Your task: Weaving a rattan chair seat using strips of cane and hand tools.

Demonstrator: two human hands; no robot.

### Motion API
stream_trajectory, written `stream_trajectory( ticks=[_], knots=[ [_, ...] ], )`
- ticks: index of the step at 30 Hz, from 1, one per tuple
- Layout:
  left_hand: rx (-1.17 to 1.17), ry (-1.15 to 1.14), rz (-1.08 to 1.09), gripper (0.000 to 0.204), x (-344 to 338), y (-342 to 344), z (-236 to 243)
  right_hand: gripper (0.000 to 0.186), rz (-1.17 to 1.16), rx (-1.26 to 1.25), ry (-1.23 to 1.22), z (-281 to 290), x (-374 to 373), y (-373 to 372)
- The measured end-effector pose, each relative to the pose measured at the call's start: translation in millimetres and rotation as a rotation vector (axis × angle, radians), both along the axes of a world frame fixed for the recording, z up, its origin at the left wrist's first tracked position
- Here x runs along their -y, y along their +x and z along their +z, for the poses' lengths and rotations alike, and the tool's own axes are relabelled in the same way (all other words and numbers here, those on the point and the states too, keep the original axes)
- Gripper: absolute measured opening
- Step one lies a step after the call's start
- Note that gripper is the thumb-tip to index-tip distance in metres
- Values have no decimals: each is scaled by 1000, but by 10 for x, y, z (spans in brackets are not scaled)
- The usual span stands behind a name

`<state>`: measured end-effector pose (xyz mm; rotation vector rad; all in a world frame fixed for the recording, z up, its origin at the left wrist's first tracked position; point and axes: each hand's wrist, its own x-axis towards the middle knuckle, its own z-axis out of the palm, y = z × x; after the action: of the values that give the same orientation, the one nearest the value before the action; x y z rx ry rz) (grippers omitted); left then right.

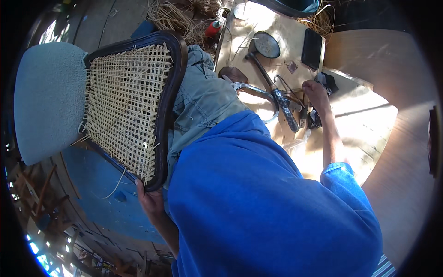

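Note:
A woven cane panel in a dark wooden chair frame leans against my legs. My left hand grips the lower corner of that frame, thumb on its edge and the other fingers mostly hidden beneath. To the right, my right hand is over a light wooden board, its fingers curled together; what they hold, if anything, cannot be made out. Close to it lie a hammer-like tool with a speckled handle and metal pliers. Loose cane ends stick out along the panel's edge.
A pale blue padded chair part adjoins the panel at the left. The board also carries a black phone and a round container. Bundled cane strands and a red-topped object are at the far side.

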<state>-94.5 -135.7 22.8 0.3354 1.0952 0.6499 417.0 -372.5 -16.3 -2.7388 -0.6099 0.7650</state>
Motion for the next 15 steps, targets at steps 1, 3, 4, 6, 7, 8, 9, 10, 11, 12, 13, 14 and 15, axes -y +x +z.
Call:
stream_trajectory(
  ticks=[1,3,4,6,7,8,9,10,11,12,13,14,15],
  knots=[
    [9,-38,-29,49,-13,-27,-4,24,-6,-3,0,-7,26,-43],
    [-7,-70,-25,50,0,-75,20,24,-49,-137,18,104,-63,-286],
    [-12,-104,-25,50,-12,-61,21,22,-102,-243,-90,213,-205,-426],
    [-19,-149,-87,52,-35,-26,77,22,-42,-85,-67,39,-62,-601],
    [-29,-190,-139,53,-43,-5,118,22,30,70,-43,-33,25,-664],
    [-31,-192,-137,53,-42,2,153,21,-54,186,7,-34,29,-698],
    [-98,-178,-190,55,-45,13,181,21,-52,184,6,-55,66,-682],
    [-165,-166,-243,57,-49,9,200,20,-103,245,43,-84,142,-624],
    [-166,-172,-250,57,-56,-51,189,20,-162,308,73,-54,213,-607],
    [-166,-194,-250,59,-55,-130,154,18,-196,310,79,-46,243,-555],
    [-167,-215,-249,60,-50,-205,149,18,-199,308,72,-23,307,-603],
    [-168,-214,-244,60,-67,-223,157,18,-181,291,118,67,250,-638],
    [-236,-183,-303,58,-104,-199,154,18,-162,275,170,108,188,-670]
  ],
)
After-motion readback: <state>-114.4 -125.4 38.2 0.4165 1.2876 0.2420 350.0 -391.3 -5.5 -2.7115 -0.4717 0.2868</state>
